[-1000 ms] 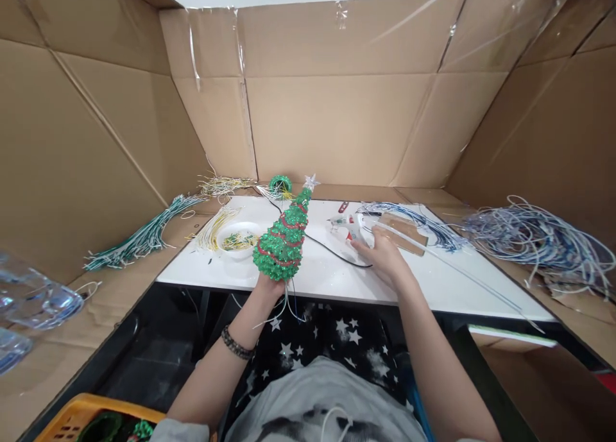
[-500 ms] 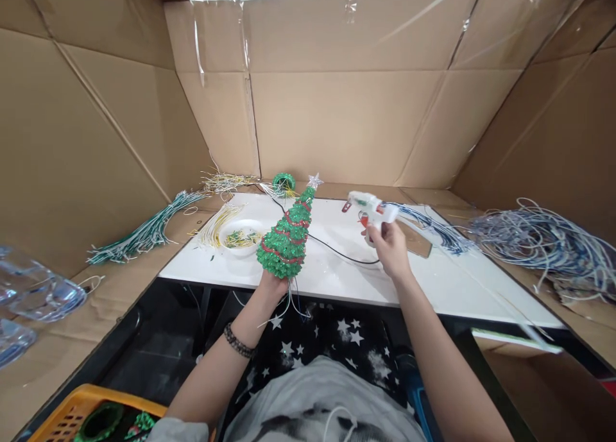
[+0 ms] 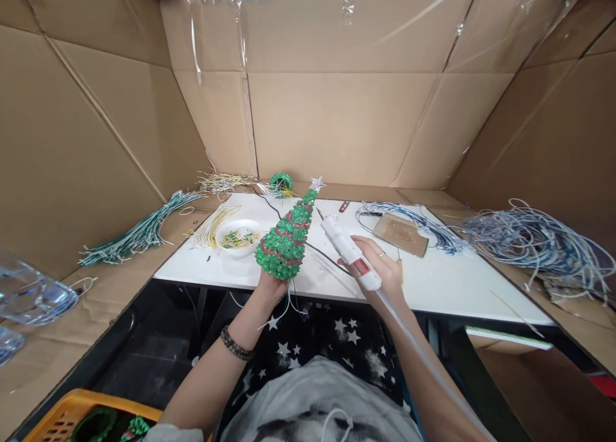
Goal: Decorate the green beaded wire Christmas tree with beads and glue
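My left hand (image 3: pixel 273 286) is closed at the base of a small green Christmas tree (image 3: pixel 283 243), its fingers hidden beneath it. The tree leans right; it has a red garland and a clear star (image 3: pixel 317 183) on top, and thin wires (image 3: pixel 287 304) hang from its base. In my right hand (image 3: pixel 382 269) is a white hot glue gun (image 3: pixel 351 253), with fingers wrapped round its handle. The nozzle points up and left, close beside the upper part of the tree; whether it touches I cannot tell. A long clear glue stick (image 3: pixel 423 358) trails from the gun's rear.
A white bowl (image 3: pixel 260 227) of small yellow and green bits stands left on the white table (image 3: pixel 462 281). Green wires (image 3: pixel 144 233) lie far left, blue-white wires (image 3: pixel 543 243) far right. Behind the gun lies a brown board (image 3: pixel 402 233). An orange basket (image 3: pixel 115 401) sits lower left.
My right hand has brought the glue gun down and left toward the tree, turning its nozzle up. The brown board behind is more exposed. My left hand and the tree have hardly moved.
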{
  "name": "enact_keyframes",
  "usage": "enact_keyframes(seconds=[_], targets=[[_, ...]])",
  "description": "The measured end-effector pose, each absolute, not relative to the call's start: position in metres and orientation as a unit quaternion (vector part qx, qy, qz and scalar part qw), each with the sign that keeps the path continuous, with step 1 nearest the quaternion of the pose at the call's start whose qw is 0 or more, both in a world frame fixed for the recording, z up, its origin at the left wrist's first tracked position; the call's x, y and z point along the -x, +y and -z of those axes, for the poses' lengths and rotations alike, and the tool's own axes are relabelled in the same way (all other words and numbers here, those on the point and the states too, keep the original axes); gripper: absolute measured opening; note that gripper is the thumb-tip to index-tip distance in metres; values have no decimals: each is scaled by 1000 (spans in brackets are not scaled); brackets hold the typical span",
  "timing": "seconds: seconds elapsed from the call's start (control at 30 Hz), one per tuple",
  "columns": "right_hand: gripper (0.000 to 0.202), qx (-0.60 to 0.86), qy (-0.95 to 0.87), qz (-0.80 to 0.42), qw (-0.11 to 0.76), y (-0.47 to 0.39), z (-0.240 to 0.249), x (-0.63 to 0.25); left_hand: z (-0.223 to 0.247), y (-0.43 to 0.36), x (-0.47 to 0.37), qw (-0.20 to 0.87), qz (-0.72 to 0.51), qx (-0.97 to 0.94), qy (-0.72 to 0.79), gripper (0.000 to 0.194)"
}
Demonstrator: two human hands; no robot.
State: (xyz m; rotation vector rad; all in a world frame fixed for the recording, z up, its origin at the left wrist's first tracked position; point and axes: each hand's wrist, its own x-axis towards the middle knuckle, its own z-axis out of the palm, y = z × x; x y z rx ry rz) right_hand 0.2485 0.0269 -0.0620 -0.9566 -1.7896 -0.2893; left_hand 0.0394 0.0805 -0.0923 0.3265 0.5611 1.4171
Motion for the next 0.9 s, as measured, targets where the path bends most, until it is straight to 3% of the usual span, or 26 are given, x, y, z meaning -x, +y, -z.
enact_keyframes(seconds=[0.5, 0.9], targets=[[9, 438, -744, 124, 489, 26, 59, -240, 96, 83, -41, 693, -648, -169, 269, 27], [9, 447, -744, 142, 475, 23, 55, -238, 92, 83, -41, 690, -654, -151, 272, 24]])
